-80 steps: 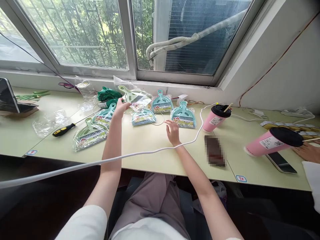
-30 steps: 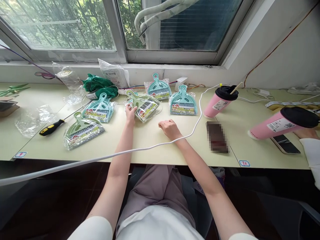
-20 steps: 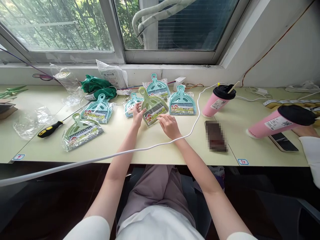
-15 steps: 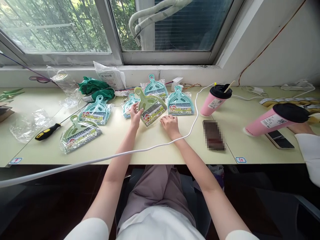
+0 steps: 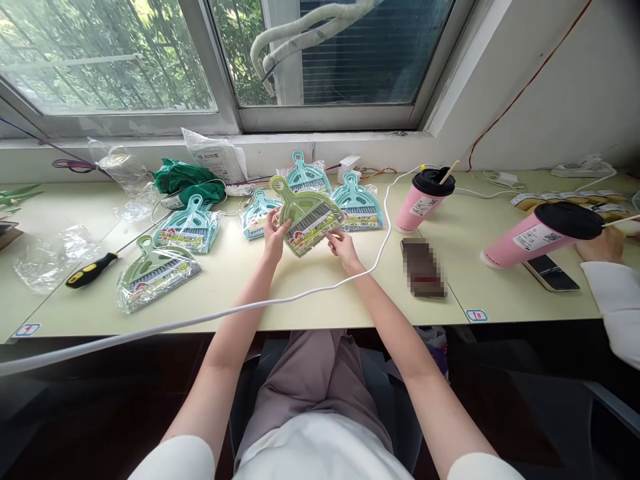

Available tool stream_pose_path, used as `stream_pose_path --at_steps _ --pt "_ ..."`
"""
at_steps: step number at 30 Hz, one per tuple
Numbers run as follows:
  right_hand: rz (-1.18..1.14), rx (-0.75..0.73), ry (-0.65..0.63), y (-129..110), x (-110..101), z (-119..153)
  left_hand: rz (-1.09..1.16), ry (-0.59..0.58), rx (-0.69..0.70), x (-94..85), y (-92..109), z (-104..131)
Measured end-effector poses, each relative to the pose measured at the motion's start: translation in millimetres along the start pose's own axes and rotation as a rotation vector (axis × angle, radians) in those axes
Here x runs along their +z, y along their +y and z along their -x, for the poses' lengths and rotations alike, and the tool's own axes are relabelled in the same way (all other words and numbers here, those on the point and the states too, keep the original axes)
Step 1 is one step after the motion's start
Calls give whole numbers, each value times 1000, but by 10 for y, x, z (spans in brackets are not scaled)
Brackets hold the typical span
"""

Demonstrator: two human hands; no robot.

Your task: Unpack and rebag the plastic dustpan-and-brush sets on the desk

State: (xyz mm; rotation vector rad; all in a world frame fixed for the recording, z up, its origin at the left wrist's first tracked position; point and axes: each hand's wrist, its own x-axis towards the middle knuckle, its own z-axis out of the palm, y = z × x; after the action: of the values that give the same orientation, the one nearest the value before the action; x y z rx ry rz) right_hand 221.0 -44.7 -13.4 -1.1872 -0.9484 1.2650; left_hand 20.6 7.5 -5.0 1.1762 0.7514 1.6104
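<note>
A green dustpan-and-brush set (image 5: 311,220) in clear wrap is held tilted above the table. My left hand (image 5: 275,235) grips its left side, thumb on the front. My right hand (image 5: 342,245) pinches its lower right edge. Behind it lie wrapped blue sets: one at the back (image 5: 305,175), one to the right (image 5: 357,205) and one to the left (image 5: 259,215). Farther left are another blue set (image 5: 189,227) and a second green set (image 5: 155,272), both wrapped.
A white cable (image 5: 320,291) crosses over my forearms. Pink cups (image 5: 419,205) (image 5: 535,235), phones (image 5: 424,268) (image 5: 552,272) and another person's hand (image 5: 603,245) are on the right. A screwdriver (image 5: 92,269), crumpled plastic (image 5: 56,257) and a green bag (image 5: 185,180) are at left.
The held green set has shifted slightly right and is turned more face-on. My right hand has gone from resting beside its lower edge to pinching that edge. The view has shifted a little.
</note>
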Motion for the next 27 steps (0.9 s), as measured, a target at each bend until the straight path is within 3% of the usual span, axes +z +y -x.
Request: stream_pose_path --at_steps 4,9,16,22,27 --pt "-172 80 -135 -112 18 78 37 -24 -41 -23 -11 -3" --pt "-207 97 -255 -192 23 140 40 -38 -75 -45 -22 -10" --pt "-175 115 -215 -232 38 165 -18 -45 -107 -65 -33 -22" --pt "-151 85 -252 -262 49 202 -41 -43 -108 -116 -52 -51" --pt "-77 26 -174 -217 66 198 -17 -60 -143 -113 -10 -27"
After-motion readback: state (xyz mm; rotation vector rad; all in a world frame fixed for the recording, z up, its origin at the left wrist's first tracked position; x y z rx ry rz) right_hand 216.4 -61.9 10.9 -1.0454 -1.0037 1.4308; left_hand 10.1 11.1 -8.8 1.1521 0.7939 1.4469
